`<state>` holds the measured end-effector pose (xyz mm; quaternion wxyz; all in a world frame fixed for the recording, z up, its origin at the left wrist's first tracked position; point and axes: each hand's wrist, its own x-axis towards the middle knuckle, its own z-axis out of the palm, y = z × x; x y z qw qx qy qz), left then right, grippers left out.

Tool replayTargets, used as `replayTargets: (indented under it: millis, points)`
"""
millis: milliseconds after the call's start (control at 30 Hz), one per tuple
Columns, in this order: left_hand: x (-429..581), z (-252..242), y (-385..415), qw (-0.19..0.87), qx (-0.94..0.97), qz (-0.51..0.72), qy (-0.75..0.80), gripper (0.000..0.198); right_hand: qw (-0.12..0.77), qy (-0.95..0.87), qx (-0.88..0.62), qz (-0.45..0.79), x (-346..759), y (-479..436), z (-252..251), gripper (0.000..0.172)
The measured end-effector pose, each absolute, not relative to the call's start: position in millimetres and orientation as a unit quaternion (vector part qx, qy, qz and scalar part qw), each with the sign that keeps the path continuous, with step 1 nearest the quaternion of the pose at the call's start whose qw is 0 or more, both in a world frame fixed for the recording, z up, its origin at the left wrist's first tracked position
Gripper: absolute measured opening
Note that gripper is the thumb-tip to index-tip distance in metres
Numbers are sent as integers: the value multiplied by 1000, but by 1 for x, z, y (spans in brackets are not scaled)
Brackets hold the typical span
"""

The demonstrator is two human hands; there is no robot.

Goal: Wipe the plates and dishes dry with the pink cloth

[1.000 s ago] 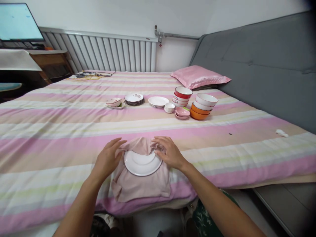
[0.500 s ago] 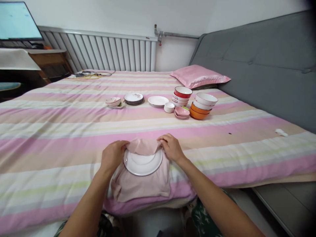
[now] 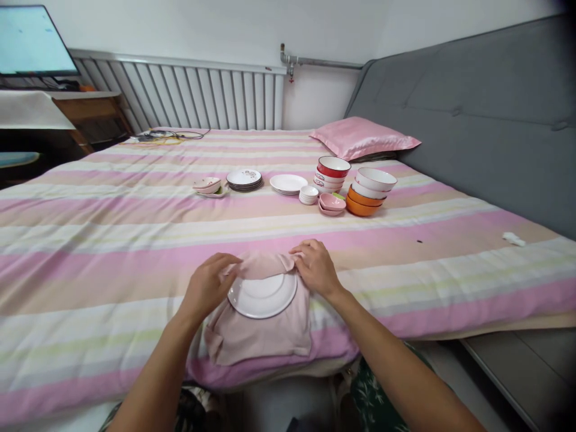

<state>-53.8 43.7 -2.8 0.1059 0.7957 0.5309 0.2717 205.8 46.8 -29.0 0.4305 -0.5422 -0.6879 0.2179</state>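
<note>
A white plate (image 3: 265,303) lies on a pink cloth (image 3: 265,342) near the front edge of the bed. The cloth's far part is folded towards me over the plate's far rim. At the left end of that fold is my left hand (image 3: 207,285), thumb and fingers apart. My right hand (image 3: 317,267) is at the fold's right corner, its fingers spread and the thumb by the cloth. Neither hand visibly pinches the fabric.
Farther back on the striped bed stand patterned plates (image 3: 244,179), white plates (image 3: 288,183), small white dishes (image 3: 308,195), pink heart-shaped bowls (image 3: 332,204), red-and-white bowls (image 3: 333,168), orange bowls (image 3: 362,205) and leaf-like dishes (image 3: 209,186). A pink pillow (image 3: 364,137) lies beside the grey headboard (image 3: 459,108).
Both hands have loosened from the cloth, and their fingers have opened. The folded part now lies flatter over the plate's far side. The other dishes have stayed put.
</note>
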Motion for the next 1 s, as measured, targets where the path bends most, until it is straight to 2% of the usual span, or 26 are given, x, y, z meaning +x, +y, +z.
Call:
replayTargets:
  millis: [133,300,433,567,767,1000]
  points:
    - [-43,-9,43,124,827,226,500,29,378,-795,-457,130,197,40,-26,16]
    - [-40,-13,45,125,822,198,519,22,308,-803,-489,146,190,44,-35,18]
    - [-35,-13,46,118,808,197,542,19,313,-780,-520,153,186,48,-37,7]
    - [-30,-14,46,120,799,220,547,16,328,-771,-526,146,184,49,-32,8]
    - [-40,-7,42,162,793,270,522,18,398,-792,-429,172,190,45,-23,5]
    - [-48,4,33,260,801,233,487,23,342,-796,-409,285,189,35,-17,10]
